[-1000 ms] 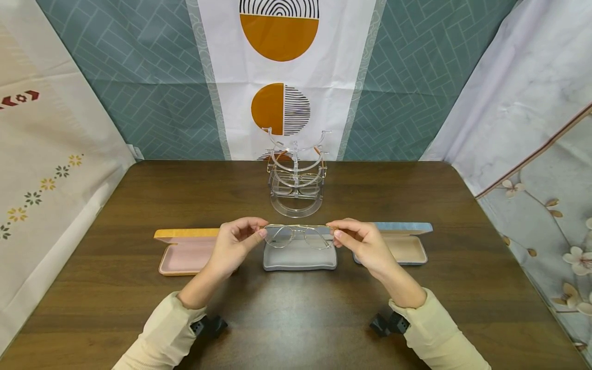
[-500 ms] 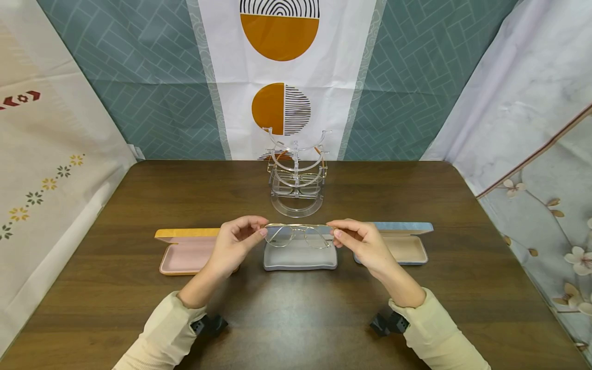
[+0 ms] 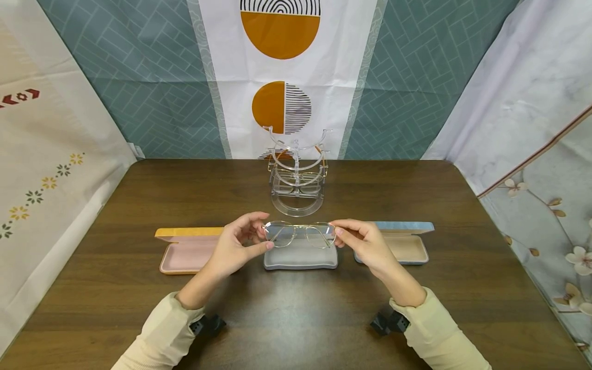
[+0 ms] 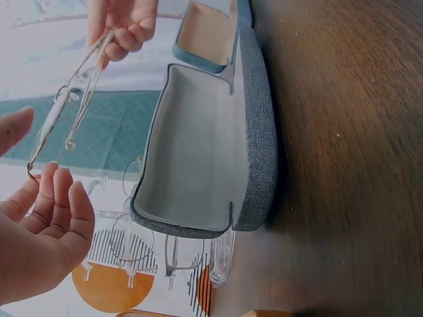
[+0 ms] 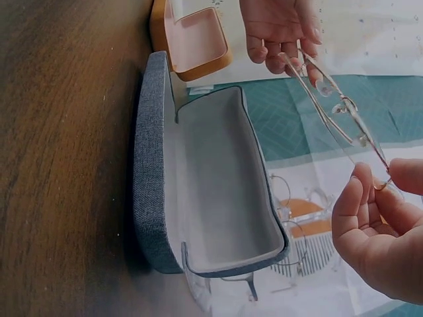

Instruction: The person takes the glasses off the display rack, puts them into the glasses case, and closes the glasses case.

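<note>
A pair of eyeglasses (image 3: 300,226) with a thin gold frame is held up over the grey eyeglass case (image 3: 300,261), its temples folded behind the lenses. My right hand (image 3: 370,245) pinches the frame's right end between thumb and fingers. At the other end, the fingertips of my left hand (image 3: 238,245) touch the frame, while the thumb stands away from it, as the left wrist view shows. Below both hands, the grey case lies with its lid up, blue-grey cloth outside and a bare grey lining (image 5: 221,178) inside.
An orange case (image 3: 187,258) with pink lining lies opened on the left, and a blue case (image 3: 407,250) with beige lining on the right. Behind them, a clear display stand (image 3: 297,209) holds more eyeglasses. Cloth hangings border the brown table (image 3: 296,318).
The eyeglasses have tilted so their lenses face more toward the head camera. My left thumb and fingers have spread apart at the frame's left end. The right hand has barely moved.
</note>
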{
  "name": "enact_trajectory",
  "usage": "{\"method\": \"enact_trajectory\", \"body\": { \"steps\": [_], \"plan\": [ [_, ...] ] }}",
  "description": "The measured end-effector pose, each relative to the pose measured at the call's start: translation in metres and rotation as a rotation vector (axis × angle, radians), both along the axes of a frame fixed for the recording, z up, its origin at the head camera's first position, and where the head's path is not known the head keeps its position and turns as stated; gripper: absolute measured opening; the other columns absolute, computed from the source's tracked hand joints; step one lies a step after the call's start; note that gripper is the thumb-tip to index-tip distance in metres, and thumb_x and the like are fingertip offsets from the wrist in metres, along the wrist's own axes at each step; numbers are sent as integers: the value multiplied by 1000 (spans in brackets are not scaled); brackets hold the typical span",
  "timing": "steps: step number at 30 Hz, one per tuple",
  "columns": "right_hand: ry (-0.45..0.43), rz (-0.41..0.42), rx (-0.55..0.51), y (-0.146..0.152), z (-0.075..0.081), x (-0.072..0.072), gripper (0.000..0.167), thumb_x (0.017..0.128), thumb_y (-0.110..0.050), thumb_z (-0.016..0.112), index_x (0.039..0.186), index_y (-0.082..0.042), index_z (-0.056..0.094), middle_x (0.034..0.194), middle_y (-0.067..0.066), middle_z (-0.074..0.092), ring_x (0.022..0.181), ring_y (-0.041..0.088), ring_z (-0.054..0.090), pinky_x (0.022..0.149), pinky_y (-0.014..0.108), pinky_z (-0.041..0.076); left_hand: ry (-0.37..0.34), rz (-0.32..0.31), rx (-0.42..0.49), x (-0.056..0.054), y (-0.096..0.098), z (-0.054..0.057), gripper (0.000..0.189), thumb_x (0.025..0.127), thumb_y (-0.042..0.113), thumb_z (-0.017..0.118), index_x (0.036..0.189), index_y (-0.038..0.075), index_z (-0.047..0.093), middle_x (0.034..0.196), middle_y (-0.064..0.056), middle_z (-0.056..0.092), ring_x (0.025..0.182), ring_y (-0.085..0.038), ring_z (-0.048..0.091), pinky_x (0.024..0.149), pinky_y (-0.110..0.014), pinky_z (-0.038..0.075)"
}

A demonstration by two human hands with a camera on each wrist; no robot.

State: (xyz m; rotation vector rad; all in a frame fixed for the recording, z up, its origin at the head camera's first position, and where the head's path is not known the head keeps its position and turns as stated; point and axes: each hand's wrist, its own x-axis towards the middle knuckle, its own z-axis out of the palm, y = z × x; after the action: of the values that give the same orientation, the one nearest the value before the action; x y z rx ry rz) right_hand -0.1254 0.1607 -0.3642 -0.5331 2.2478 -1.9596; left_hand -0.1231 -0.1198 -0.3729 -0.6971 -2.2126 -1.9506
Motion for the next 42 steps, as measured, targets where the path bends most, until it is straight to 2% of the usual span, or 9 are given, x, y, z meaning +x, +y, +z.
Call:
{"method": "enact_trajectory", "body": {
  "steps": [7, 10, 18, 23, 26, 30, 34, 38, 42],
  "plan": [
    [12, 7, -12, -1, -1, -1, 24, 92, -2, 51, 106, 15, 59, 81, 11, 61, 69, 14, 58, 69, 25, 50, 35, -1, -35, 1, -1, 0, 54, 65, -14, 73, 114, -6, 54, 79, -17, 54, 74, -16, 52, 62, -24, 48],
    [16, 16, -19, -1, -1, -2, 23, 92, -2, 50, 104, 17, 58, 80, 8, 61, 68, 12, 58, 67, 25, 50, 49, 2, -58, 2, -1, 1, 56, 64, -15, 74, 115, -6, 54, 80, -18, 54, 75, -19, 53, 62, -26, 48],
    [17, 43, -45, -1, -1, -2, 24, 92, -1, 49, 101, 20, 57, 75, 4, 60, 66, 11, 57, 64, 24, 50, 102, 26, -125, 13, 4, 24, 52, 63, -16, 73, 111, -11, 54, 77, -22, 53, 73, -29, 51, 61, -31, 48],
    [18, 54, -50, -1, -2, -2, 24, 92, -1, 49, 101, 19, 58, 77, 7, 59, 66, 11, 57, 64, 24, 50, 124, 51, -160, 15, 5, 27, 45, 64, -14, 73, 106, -12, 56, 75, -20, 54, 70, -29, 51, 59, -35, 48],
    [13, 49, -52, -3, -2, -2, 23, 92, -1, 49, 100, 19, 58, 77, 4, 60, 67, 10, 57, 64, 24, 50, 134, 60, -165, 14, 4, 25, 44, 63, -13, 74, 104, -13, 57, 75, -20, 55, 69, -30, 52, 59, -34, 48],
    [-5, 49, -54, -6, -3, -1, 23, 92, -1, 50, 101, 19, 57, 79, -1, 62, 67, 10, 58, 65, 24, 50, 149, 77, -171, 8, -1, 8, 43, 63, -10, 77, 102, -11, 59, 76, -14, 57, 70, -24, 53, 60, -30, 49],
    [-17, 49, -51, -10, -5, 0, 22, 91, 0, 51, 101, 19, 57, 79, 0, 63, 68, 10, 59, 66, 24, 51, 157, 88, -191, 5, -7, -2, 41, 63, -6, 78, 100, -9, 60, 77, -10, 57, 71, -20, 54, 60, -29, 49],
    [-10, 59, -48, -12, -7, 1, 21, 89, 1, 54, 102, 17, 58, 80, -2, 63, 70, 9, 60, 66, 23, 51, 146, 87, -192, 4, -12, -8, 40, 64, -5, 78, 101, -8, 61, 77, -9, 57, 70, -19, 53, 58, -28, 48],
    [4, 81, -15, -15, -9, 2, 23, 83, 2, 62, 103, 14, 59, 82, 4, 62, 71, 10, 58, 62, 22, 49, 122, 86, -181, 5, -16, -10, 41, 65, -5, 78, 102, -8, 61, 78, -10, 56, 70, -20, 53, 58, -27, 47]
  ]
}}
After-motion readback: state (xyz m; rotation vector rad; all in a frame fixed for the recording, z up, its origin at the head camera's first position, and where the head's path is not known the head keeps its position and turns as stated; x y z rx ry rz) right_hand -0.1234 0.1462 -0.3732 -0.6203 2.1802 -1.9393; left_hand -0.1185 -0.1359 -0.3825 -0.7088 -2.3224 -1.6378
